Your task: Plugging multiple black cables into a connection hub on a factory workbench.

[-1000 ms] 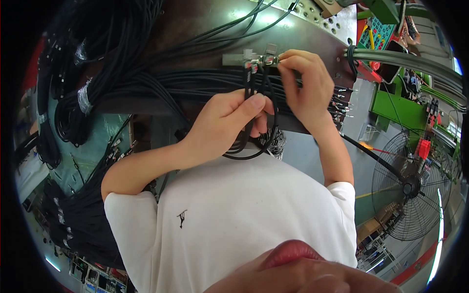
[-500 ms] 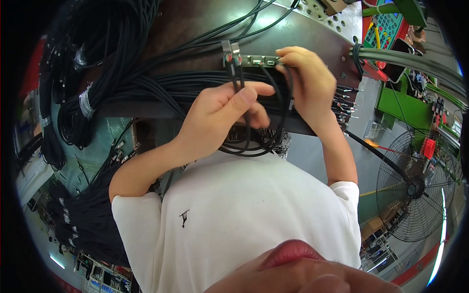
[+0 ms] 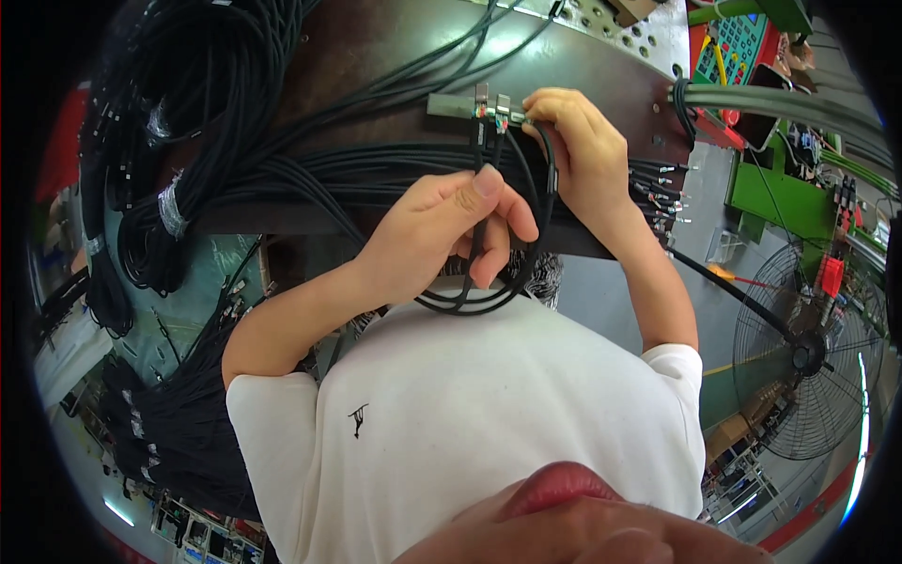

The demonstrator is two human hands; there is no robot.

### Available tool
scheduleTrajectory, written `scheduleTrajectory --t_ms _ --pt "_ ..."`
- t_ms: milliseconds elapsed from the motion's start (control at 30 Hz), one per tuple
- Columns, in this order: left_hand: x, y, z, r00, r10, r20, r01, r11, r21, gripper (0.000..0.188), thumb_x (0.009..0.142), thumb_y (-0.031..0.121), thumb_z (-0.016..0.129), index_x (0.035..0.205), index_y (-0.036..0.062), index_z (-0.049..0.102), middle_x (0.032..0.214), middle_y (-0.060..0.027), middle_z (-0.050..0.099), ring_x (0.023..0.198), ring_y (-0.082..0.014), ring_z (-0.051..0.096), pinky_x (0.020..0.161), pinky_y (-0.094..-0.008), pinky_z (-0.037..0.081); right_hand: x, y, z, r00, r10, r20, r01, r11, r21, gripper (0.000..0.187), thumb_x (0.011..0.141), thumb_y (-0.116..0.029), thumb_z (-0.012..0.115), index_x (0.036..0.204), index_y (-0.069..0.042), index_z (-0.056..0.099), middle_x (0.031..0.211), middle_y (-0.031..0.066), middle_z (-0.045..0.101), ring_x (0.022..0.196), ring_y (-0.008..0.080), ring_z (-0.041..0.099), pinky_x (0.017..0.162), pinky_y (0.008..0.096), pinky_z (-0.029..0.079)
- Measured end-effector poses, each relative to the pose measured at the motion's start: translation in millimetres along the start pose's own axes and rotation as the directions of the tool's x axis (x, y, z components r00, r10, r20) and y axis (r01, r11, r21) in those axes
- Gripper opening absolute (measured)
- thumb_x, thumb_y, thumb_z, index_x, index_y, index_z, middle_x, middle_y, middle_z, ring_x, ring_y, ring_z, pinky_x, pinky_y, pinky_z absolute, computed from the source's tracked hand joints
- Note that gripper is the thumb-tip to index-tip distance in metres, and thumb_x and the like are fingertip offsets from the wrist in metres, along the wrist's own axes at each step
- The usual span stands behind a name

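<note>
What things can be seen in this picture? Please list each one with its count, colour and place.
cable loop: one, black, held in front of the shirt by the left hand
metal fixture bar: one, grey, on the workbench top, with cable ends in it
cable bundle: one, many black strands, lying across the workbench
coiled cables: several, black, at the left
workbench: one, dark brown, top centre
floor fan: one, black, at the right
green machine: one, upper right
white shirt: one, lower centre
left hand: one, closed on the cable loop
right hand: one, fingers at the bar's end
</note>
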State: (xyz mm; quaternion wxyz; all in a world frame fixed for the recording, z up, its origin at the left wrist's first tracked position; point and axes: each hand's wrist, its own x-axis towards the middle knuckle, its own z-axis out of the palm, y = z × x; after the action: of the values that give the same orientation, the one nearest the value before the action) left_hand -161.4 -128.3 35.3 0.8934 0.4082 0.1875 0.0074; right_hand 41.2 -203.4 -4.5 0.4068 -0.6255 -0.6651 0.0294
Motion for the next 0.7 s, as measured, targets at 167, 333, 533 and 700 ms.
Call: scheduleTrajectory --t_ms 167,333,533,700 --pt "-1 -3 -2 1.000 0.001 -0.021 -0.001 1.000 -0.021 0.054 0.106 0.041 0.032 0.092 -0.0036 0.059 0.060 -0.0088 0.057 0.051 -0.0131 0.055 0.053 -0.0253 0.049 0 -3 1 0.999 -0.022 -0.024 0.019 0.993 -0.113 0.022 0.077 0.004 0.066 0.095 -0.005 0.058 0.090 0.0073 0.064 0.078 0.0264 0.065 0.064 0.0334 0.053" --pt "3 -4 0 1.000 -0.029 -0.009 0.028 0.994 -0.108 0.057 0.104 0.048 0.036 0.086 0.0006 0.061 0.061 -0.0045 0.056 0.054 -0.0097 0.053 0.052 -0.0224 0.041 2 -4 -2 0.998 0.062 0.021 -0.061 0.997 -0.051 0.017 0.077 0.000 0.068 0.091 -0.007 0.060 0.090 0.0038 0.064 0.078 0.0244 0.065 0.063 0.0333 0.052" --pt "5 -5 -4 1.000 -0.031 0.001 0.031 0.995 -0.093 0.054 0.106 0.043 0.033 0.085 -0.0005 0.058 0.059 -0.0087 0.056 0.051 -0.0144 0.056 0.051 -0.0258 0.049 4 -5 -2 0.998 0.047 0.029 -0.044 0.995 -0.088 0.018 0.077 0.000 0.068 0.091 -0.007 0.060 0.090 0.0025 0.064 0.078 0.0233 0.065 0.062 0.0332 0.052" --pt "6 -3 -6 0.999 -0.052 -0.008 0.051 0.993 -0.103 0.054 0.106 0.042 0.033 0.083 -0.0006 0.058 0.060 -0.0090 0.056 0.051 -0.0147 0.056 0.052 -0.0260 0.050 13 -14 -8 0.994 0.009 0.111 0.016 0.975 -0.221 0.018 0.078 -0.003 0.068 0.091 -0.010 0.058 0.086 0.0021 0.059 0.075 0.0214 0.063 0.059 0.0333 0.051"
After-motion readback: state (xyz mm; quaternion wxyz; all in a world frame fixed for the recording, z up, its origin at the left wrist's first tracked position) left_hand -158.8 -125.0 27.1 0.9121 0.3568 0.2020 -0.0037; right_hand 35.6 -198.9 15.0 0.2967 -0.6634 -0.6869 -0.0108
